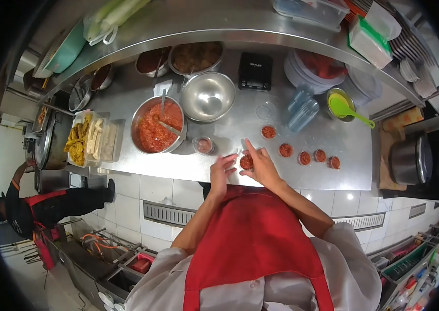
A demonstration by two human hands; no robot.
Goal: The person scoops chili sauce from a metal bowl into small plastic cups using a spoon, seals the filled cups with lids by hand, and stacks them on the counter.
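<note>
A small clear cup of chunky red sauce (246, 162) is at the table's front edge, between my two hands. My right hand (264, 168) is around its right side, thumb in front and index finger stretched forward past it. My left hand (221, 172) is just left of the cup, fingers apart, holding nothing I can see. Similar filled cups (285, 150) stand to the right in a loose group. A steel pot of red sauce (135, 127) with utensils in it sits at left. Between pot and hands is a clear container (204, 145).
An empty steel bowl (208, 96) and a black scale (255, 71) stand behind. Stacked clear cups (304, 111) and a green ladle (346, 107) in a pot are at right. Food trays (93, 140) sit at left. A shelf (219, 23) overhangs the table. Another person (48, 207) is far left.
</note>
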